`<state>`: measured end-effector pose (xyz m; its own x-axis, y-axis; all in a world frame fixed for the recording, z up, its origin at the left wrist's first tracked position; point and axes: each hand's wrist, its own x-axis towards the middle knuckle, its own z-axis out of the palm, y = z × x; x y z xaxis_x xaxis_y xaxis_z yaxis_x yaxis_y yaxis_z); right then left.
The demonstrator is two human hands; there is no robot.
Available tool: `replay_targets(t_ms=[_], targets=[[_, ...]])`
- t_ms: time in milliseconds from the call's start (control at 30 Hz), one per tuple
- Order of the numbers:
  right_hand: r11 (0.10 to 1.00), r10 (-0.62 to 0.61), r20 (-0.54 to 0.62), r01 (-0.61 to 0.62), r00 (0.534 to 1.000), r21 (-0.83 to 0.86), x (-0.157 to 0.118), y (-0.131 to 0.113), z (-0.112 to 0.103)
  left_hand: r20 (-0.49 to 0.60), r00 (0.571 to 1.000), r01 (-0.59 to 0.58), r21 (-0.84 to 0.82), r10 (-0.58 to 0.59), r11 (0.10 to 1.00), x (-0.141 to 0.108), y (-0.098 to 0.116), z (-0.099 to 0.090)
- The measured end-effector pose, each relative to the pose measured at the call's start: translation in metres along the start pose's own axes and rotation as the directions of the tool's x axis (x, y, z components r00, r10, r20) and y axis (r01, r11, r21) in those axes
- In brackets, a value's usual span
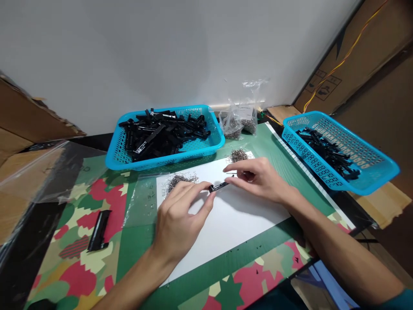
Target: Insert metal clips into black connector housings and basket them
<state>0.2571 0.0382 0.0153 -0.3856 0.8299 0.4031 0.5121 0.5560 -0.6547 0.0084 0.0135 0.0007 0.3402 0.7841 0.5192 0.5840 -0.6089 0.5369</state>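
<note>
A small black plastic part (219, 186) is held just above a white sheet (232, 224). My left hand (182, 213) pinches its left end between thumb and forefinger. At its right end, my right hand (258, 178) has its thumb touching the part, and its forefinger reaches out above; whether it also holds a tiny piece is hard to make out. One pile of small metal springs (180, 180) lies behind my left hand, and another pile (238, 155) sits behind my right hand.
A blue basket (164, 162) of black parts stands at the back left, another blue basket (371, 187) at the right. Bags of metal pieces (248, 122) rest against the wall. A black piece (99, 230) lies at the left, near a clear plastic bag (140, 202).
</note>
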Motion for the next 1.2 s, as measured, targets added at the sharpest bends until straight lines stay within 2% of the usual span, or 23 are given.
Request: replay_targets(t_ms=[133,233,333,400,467,567,633,767,1200], targets=[[0.991,-0.074,-0.096,0.063,0.993,-0.119,0.0,-0.002,-0.001,0.052,0.991,-0.129,0.105,0.124,0.986,0.0,0.003,0.001],[0.974,-0.166,-0.05,0.156,0.985,-0.166,-0.002,-0.005,0.001,0.101,0.98,-0.182,0.137,0.169,0.974,0.0,0.005,0.002],[0.964,-0.19,-0.038,0.179,0.981,-0.196,-0.004,-0.011,0.002,0.106,0.972,-0.227,0.168,0.211,0.959,-0.001,0.006,0.003],[0.985,-0.143,-0.13,0.128,0.981,-0.118,-0.005,-0.018,0.005,0.119,0.965,-0.254,0.186,0.235,0.949,-0.001,0.007,0.003],[0.998,-0.014,-0.206,0.028,0.978,0.064,-0.005,-0.026,0.01,0.138,0.958,-0.275,0.199,0.251,0.941,-0.001,0.008,0.003],[0.939,0.208,-0.189,-0.142,0.96,0.313,-0.005,-0.034,0.023,0.137,0.952,-0.299,0.214,0.275,0.93,-0.002,0.008,0.003],[0.909,0.281,-0.178,-0.203,0.943,0.363,-0.005,-0.036,0.031,0.137,0.946,-0.318,0.216,0.294,0.923,-0.002,0.007,0.003],[0.918,0.297,-0.153,-0.237,0.943,0.317,-0.005,-0.036,0.038,0.138,0.939,-0.34,0.209,0.316,0.917,-0.002,0.006,0.003],[0.977,0.211,-0.109,-0.206,0.971,0.055,-0.008,-0.041,0.034,0.164,0.932,-0.35,0.181,0.323,0.919,-0.004,0.007,0.003]])
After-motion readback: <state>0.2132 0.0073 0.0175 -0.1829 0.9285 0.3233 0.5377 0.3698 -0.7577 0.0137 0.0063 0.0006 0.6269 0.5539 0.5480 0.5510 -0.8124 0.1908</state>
